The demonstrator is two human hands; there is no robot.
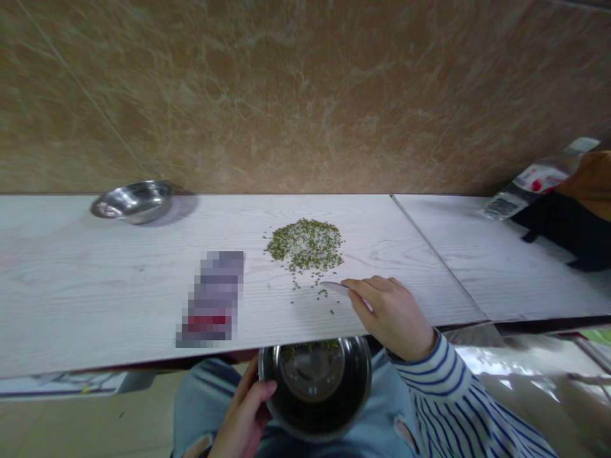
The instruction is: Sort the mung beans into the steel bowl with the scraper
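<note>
As right grip (390, 312) holds utensil (334, 287), beans (306, 244) beyond

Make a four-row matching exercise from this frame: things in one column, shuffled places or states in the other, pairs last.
1. left hand
2. right hand
3. small metal bowl
4. plastic bottle

A. at the far right, white-capped
B. holding a thin pale tool near scattered green grains
C. holding the large metal bowl at its rim
D. on the table, left, near the wall

Pairs: 1-C, 2-B, 3-D, 4-A
</note>
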